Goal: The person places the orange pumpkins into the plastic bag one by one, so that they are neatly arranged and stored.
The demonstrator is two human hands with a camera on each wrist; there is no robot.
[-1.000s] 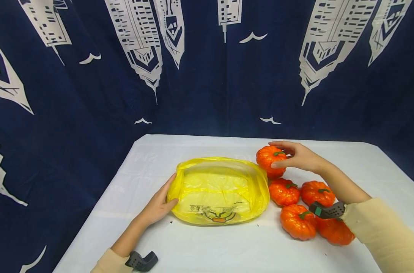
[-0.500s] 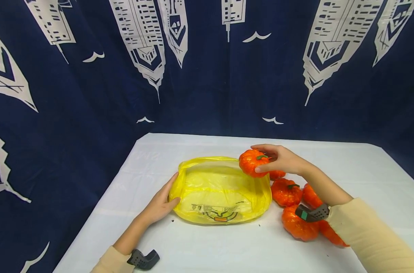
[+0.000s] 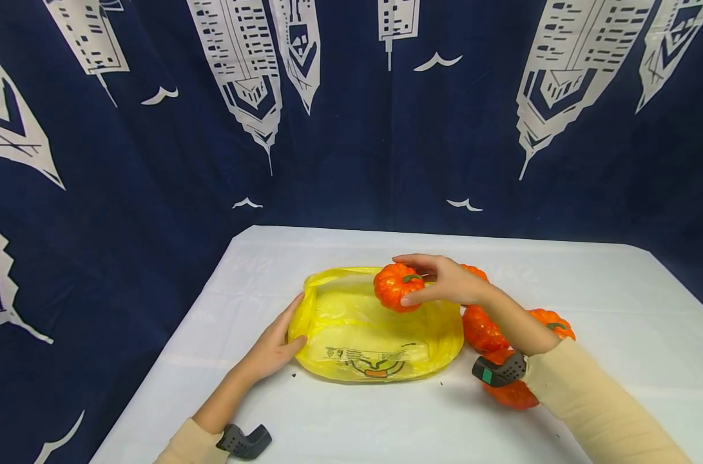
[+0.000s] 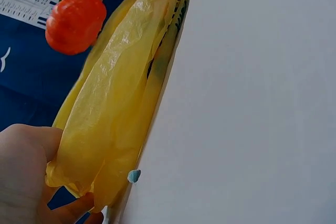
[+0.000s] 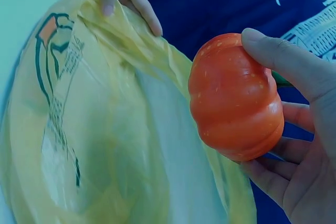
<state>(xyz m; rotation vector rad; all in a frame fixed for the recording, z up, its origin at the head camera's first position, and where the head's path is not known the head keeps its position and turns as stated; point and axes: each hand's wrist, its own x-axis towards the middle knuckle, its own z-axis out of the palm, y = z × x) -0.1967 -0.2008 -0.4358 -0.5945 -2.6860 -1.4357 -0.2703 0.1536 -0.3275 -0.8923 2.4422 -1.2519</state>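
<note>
A small orange toy pumpkin [image 3: 393, 288] with a green stem is gripped in my right hand [image 3: 444, 281], over the far part of an open yellow plastic bag [image 3: 357, 372]. The right wrist view shows the thumb on one side of the pumpkin [image 5: 236, 98] and the fingers on the other, beside the bag's rim. At the bag's left end, my left hand [image 3: 272, 346] holds the rim. In the left wrist view, thumb and fingers pinch the thin plastic [image 4: 105, 114]. The bag's mouth faces up, and a printed label shows inside it.
Several more orange pumpkins [image 3: 483, 328] lie right of the bag, partly hidden under my right forearm. One of them [image 3: 551, 322] sits farther right. A white cloth [image 3: 339, 425] covers the table, and a dark blue patterned curtain [image 3: 351, 161] hangs behind.
My right hand has lifted the pumpkin from the group at the right and carried it left over the bag. My left hand stays at the bag's left rim.
</note>
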